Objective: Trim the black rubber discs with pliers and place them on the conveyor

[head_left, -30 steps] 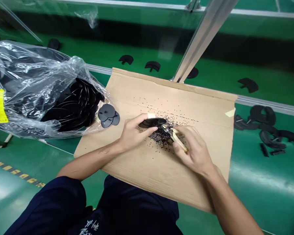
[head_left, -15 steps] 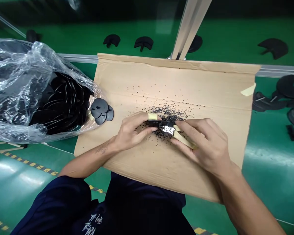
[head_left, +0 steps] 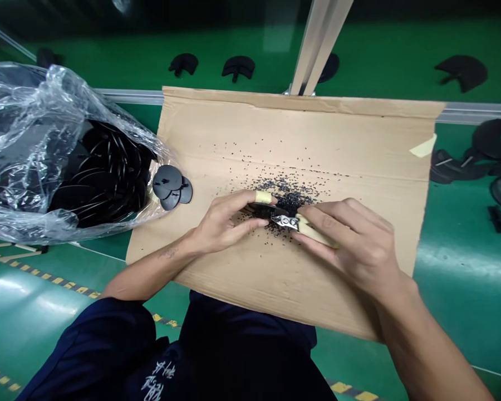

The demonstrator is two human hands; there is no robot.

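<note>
Black plastic disc (head_left: 261, 210) clenched in left hand (head_left: 227, 220), partly hidden; rim looks to be at the tips of flush cutters (head_left: 303, 224), clenched in right hand (head_left: 350, 245). Both sit over black crumbs (head_left: 288, 195) on a cardboard sheet (head_left: 338, 145), plastic bag of discs (head_left: 33, 94) at left.

On my feed the cardboard sheet (head_left: 317, 145) is the landmark: my left hand (head_left: 225, 223) and right hand (head_left: 350, 245) are over its middle, with crumbs (head_left: 288, 192) scattered on it. Left of it sits a plastic bag (head_left: 45, 111) of discs, and a small stack of discs (head_left: 170, 186) is on the sheet's left edge. A metal rail (head_left: 129, 97) runs behind it, moulded pieces (head_left: 237, 65) lie beyond that, and another pile (head_left: 492, 139) is off to its right.
</note>
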